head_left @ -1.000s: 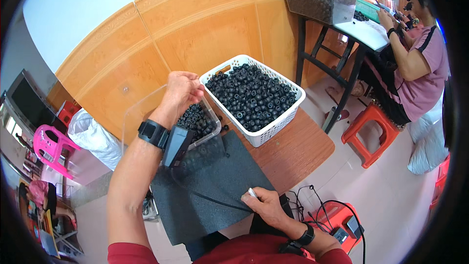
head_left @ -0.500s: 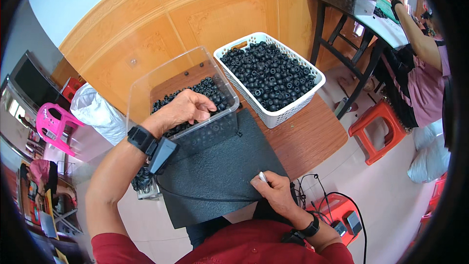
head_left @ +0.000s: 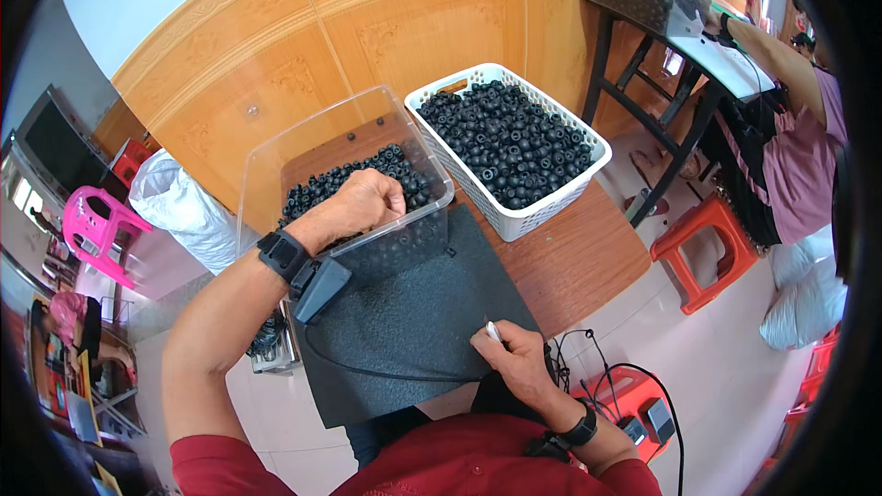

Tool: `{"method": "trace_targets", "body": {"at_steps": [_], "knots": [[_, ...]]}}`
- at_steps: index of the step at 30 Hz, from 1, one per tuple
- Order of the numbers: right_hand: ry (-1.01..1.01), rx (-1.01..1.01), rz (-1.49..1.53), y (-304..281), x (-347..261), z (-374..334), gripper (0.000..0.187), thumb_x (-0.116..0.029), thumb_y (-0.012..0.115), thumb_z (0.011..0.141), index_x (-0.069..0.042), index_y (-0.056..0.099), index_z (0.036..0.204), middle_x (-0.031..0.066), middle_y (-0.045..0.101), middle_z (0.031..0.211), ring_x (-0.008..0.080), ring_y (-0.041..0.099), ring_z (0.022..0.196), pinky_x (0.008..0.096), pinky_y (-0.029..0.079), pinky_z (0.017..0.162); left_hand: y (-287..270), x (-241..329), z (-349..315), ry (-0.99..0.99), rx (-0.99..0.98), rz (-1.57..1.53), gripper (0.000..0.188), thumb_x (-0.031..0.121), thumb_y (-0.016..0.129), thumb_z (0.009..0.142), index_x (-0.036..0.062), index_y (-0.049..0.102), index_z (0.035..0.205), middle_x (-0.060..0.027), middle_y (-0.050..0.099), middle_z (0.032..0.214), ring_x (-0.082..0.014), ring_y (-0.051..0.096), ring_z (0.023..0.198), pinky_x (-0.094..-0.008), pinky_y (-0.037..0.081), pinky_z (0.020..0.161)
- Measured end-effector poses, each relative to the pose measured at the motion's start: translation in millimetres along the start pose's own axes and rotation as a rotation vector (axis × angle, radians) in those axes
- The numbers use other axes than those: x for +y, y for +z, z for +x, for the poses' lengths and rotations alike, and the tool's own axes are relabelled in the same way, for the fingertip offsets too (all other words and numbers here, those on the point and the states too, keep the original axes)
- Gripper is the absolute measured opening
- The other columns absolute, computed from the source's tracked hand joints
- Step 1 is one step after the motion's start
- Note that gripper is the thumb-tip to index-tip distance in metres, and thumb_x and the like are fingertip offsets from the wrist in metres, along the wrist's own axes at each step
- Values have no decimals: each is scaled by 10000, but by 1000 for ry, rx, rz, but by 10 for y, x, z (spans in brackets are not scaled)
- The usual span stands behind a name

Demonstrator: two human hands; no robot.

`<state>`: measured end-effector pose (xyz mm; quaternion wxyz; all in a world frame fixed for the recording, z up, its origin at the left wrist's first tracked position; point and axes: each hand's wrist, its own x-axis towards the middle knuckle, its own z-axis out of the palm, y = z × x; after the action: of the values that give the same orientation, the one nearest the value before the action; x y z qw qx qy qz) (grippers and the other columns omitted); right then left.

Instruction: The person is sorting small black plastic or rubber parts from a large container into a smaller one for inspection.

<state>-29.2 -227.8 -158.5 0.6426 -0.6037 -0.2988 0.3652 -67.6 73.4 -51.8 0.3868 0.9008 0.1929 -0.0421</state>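
Note:
My left hand [head_left: 366, 200] reaches over the rim into a clear plastic bin [head_left: 432, 207], its fingers curled together just above small round black pieces [head_left: 317, 188] with holes. Whatever those fingers hold is hidden from view. Over the right part of a black mat [head_left: 413, 298], my right hand [head_left: 522, 363] is closed on a small white-handled tool [head_left: 494, 332]; only a short end of it shows. Beyond the mat, a white slotted basket [head_left: 542, 218] is heaped with similar black pieces [head_left: 505, 142].
Bin and basket stand on a brown wooden table [head_left: 588, 262] against a panelled wall [head_left: 413, 37]. A red stool [head_left: 634, 395] with cables and a small dark device is on my right. Farther right, a co-worker in pink [head_left: 799, 165] works at another table [head_left: 726, 69].
My left hand has shifted slightly and turned downward in the bin, its fingers curling in. My right hand stays put. The co-worker's raised hand has come down to the other table.

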Motion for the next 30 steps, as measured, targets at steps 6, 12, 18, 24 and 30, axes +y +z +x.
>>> {"method": "trace_targets", "body": {"at_steps": [6, 12, 18, 24, 30], "knots": [[-29, 2, -10, 6, 20, 2, 188, -148, 613, 875, -7, 562, 760, -48, 466, 634, 21, 400, 610, 219, 338, 513, -205, 66, -261, -43, 209, -275, 93, 58, 680, 778, 18, 602, 748, -48, 624, 682, -91, 557, 545, -215, 445, 462], [-49, 16, -52, 24, 9, -12, 192, -149, 621, 868, -1, 565, 758, -45, 468, 629, 25, 398, 614, 224, 341, 516, -249, 250, -665, 48, 392, -625, 139, 84, 688, 772, -3, 579, 768, -131, 643, 717, -112, 568, 526, -235, 465, 472], [-18, 37, -64, 38, -28, -27, 191, -153, 622, 867, -1, 569, 763, -49, 474, 632, 26, 401, 618, 220, 342, 519, 83, 495, -1064, 211, 418, -1041, 178, 88, 716, 744, 2, 570, 800, -216, 628, 729, -179, 565, 492, -289, 476, 449], [-30, 36, -52, 28, -14, -22, 201, -159, 619, 866, -2, 562, 754, -47, 470, 635, 29, 402, 623, 221, 344, 527, 516, 574, -1337, 242, 236, -1199, 436, 37, 667, 792, -50, 517, 1192, -184, 632, 868, -170, 603, 614, -302, 510, 572], [-22, 36, -64, 54, -47, -17, 240, -162, 615, 865, 3, 524, 717, -32, 450, 623, 35, 390, 619, 234, 335, 521, 770, 442, -1374, 219, 100, -1262, 239, 114, 651, 837, -37, 555, 996, -203, 635, 893, -213, 645, 650, -289, 526, 531]]}}
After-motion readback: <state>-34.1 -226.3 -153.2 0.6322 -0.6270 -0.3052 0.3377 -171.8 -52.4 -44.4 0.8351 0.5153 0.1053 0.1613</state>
